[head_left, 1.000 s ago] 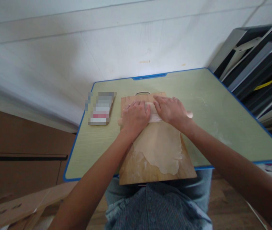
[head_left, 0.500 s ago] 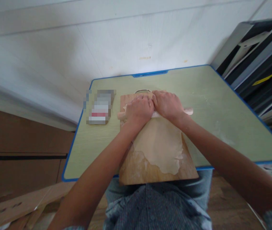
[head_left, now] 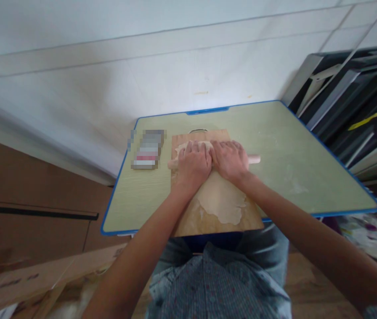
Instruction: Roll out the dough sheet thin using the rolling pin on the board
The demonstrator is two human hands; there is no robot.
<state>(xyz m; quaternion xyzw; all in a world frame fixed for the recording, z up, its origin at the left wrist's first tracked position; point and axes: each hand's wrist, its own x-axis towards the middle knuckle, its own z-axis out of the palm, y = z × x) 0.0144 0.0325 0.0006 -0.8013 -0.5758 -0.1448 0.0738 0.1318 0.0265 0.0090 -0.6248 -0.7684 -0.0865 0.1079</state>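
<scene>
A light wooden rolling pin (head_left: 254, 159) lies crosswise over a thin sheet of pale dough (head_left: 223, 199). My left hand (head_left: 195, 161) is closed over the pin left of its middle. My right hand (head_left: 230, 159) grips it just to the right, and the two hands touch at the thumbs. The pin's ends stick out on either side; its middle is hidden under my hands. Uneven at the edge, the dough spreads towards me and also shows beyond my fingers. Beneath it is a wooden cutting board (head_left: 197, 223) with a metal handle at the far end.
The board rests on a pale green table (head_left: 294, 177) with a blue rim. A blurred-out flat object (head_left: 148, 149) lies left of the board. Behind the table stands a white wall (head_left: 175, 75). Dark folded items (head_left: 357, 93) lean at the right, and cardboard boxes (head_left: 36, 195) are at the left.
Both hands and the rolling pin have come slightly towards me along the board. More dough now shows beyond my fingers. The camera view has also shifted.
</scene>
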